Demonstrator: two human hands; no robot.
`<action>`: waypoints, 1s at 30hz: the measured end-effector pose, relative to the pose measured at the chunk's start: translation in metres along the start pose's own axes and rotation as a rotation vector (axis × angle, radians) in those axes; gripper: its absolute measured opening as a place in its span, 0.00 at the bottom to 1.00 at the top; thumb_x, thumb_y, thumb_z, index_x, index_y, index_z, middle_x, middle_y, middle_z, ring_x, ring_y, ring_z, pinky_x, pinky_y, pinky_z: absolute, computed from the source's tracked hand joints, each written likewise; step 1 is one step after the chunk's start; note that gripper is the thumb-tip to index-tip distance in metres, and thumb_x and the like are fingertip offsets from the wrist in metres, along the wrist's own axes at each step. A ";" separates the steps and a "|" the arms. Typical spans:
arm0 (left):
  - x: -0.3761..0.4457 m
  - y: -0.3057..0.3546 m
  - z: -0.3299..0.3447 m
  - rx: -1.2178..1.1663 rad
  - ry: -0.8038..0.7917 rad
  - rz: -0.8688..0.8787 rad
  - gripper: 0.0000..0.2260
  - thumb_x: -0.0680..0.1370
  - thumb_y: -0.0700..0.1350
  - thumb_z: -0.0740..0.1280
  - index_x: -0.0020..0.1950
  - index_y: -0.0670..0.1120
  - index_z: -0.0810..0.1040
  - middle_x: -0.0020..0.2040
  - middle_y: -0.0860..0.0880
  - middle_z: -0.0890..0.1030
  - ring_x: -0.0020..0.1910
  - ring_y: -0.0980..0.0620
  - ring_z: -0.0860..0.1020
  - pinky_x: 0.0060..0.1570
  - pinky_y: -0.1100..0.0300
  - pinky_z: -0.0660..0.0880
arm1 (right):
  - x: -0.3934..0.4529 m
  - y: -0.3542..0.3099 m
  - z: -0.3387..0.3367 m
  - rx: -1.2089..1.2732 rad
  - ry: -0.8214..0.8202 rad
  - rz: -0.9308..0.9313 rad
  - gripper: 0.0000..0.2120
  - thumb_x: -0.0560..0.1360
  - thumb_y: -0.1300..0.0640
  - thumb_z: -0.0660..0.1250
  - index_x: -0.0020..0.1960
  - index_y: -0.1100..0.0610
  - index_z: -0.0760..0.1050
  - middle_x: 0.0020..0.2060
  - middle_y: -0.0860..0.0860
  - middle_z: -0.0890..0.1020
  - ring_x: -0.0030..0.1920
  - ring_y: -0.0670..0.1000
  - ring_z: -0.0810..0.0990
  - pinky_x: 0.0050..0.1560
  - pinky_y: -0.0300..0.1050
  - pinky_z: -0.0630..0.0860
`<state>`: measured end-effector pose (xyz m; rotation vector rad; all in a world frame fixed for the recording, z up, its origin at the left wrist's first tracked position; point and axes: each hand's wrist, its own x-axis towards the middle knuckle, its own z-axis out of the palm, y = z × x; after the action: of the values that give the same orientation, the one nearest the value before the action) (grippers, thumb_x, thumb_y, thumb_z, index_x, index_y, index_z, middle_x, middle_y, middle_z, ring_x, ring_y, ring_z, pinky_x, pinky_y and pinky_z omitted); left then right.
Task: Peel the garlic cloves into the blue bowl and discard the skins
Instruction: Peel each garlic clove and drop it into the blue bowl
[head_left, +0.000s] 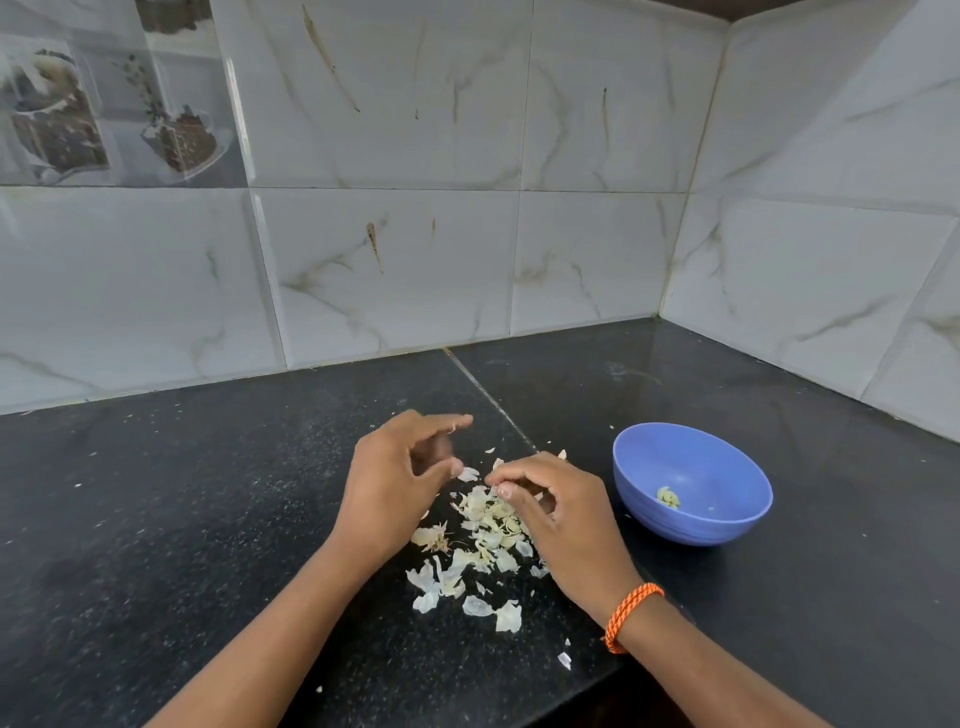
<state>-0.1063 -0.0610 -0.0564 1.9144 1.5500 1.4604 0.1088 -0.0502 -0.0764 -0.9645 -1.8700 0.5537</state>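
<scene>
Left hand (402, 480) is held just above the counter (208, 493), mid-front; fingers loosely curled, blurred, nothing seen in its grip beyond a skin scrap stuck at a fingertip. Skins (480, 540) are piled on the counter between the hands, toward the front edge. Right hand (550, 512) is curled over the pile, fingertips pinched on something small — clove or skin, cannot be told. Blue bowl (692, 483) is set just right of it, with one peeled garlic clove (668, 497) inside.

Risks: skins are light and could be scattered off the front edge by a sweep. Bowl could be knocked by the right wrist.
</scene>
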 end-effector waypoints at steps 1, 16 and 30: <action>0.001 -0.004 -0.001 -0.018 -0.031 0.006 0.20 0.77 0.38 0.78 0.65 0.59 0.86 0.48 0.58 0.85 0.48 0.55 0.85 0.51 0.60 0.82 | 0.002 0.000 0.000 -0.051 -0.040 -0.009 0.07 0.82 0.58 0.72 0.53 0.47 0.87 0.47 0.40 0.85 0.53 0.44 0.83 0.51 0.34 0.76; 0.005 -0.026 0.002 -0.032 0.121 -0.107 0.16 0.82 0.40 0.71 0.63 0.61 0.84 0.43 0.61 0.85 0.40 0.56 0.83 0.39 0.60 0.77 | 0.056 -0.028 0.025 -0.346 -0.203 -0.125 0.08 0.81 0.57 0.72 0.50 0.48 0.88 0.43 0.43 0.85 0.50 0.43 0.71 0.49 0.33 0.69; 0.007 -0.033 0.004 0.049 0.067 -0.055 0.20 0.80 0.35 0.71 0.55 0.62 0.88 0.62 0.65 0.80 0.62 0.52 0.78 0.55 0.54 0.76 | 0.033 -0.015 0.046 -0.444 -0.347 -0.160 0.09 0.82 0.60 0.71 0.54 0.50 0.89 0.45 0.47 0.85 0.51 0.46 0.72 0.51 0.44 0.74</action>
<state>-0.1218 -0.0412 -0.0786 1.8522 1.6693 1.4913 0.0539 -0.0312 -0.0694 -1.0334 -2.4240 0.2170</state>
